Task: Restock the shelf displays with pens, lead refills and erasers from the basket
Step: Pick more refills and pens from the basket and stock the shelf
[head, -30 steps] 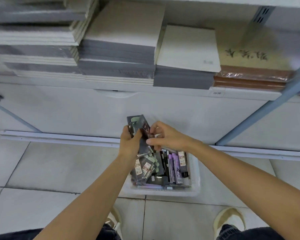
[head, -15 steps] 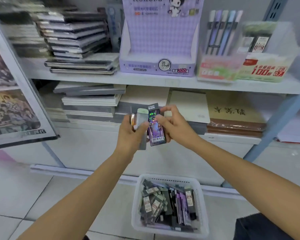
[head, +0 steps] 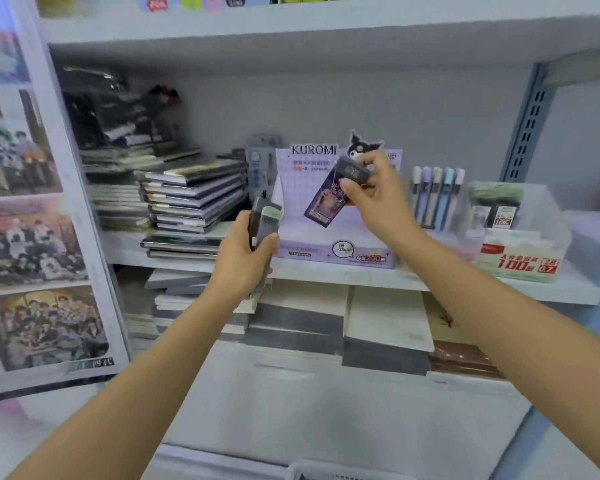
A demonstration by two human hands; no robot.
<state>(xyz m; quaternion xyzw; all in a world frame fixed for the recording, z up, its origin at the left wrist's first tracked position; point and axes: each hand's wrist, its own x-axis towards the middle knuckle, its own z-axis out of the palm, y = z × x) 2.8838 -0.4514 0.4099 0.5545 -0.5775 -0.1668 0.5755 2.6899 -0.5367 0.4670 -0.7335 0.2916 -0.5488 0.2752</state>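
Now the refill pack [head: 326,199] is pinched at its upper end between the thumb and fingers of my right hand [head: 378,202]. It hangs tilted, lower end pointing down-left toward the tray of the Kuromi box [head: 312,252]. Half a second ago both hands held it against the stack, below shelf level. It is now separated from the stack and raised in front of the box's header card. It is not yet inside the box.

My left hand [head: 243,261] is wrapped around the remaining stack [head: 264,220], held upright just left of the box.

The box stands on the shelf [head: 361,275], between notebooks [head: 194,199] on the left and pens [head: 437,195] on the right. Only the rim of the basket [head: 343,472] shows at the bottom edge.

Assessment: the first pack is at the insertion step, and the stack waits its turn. The next move calls for lowering the pack into the tray.
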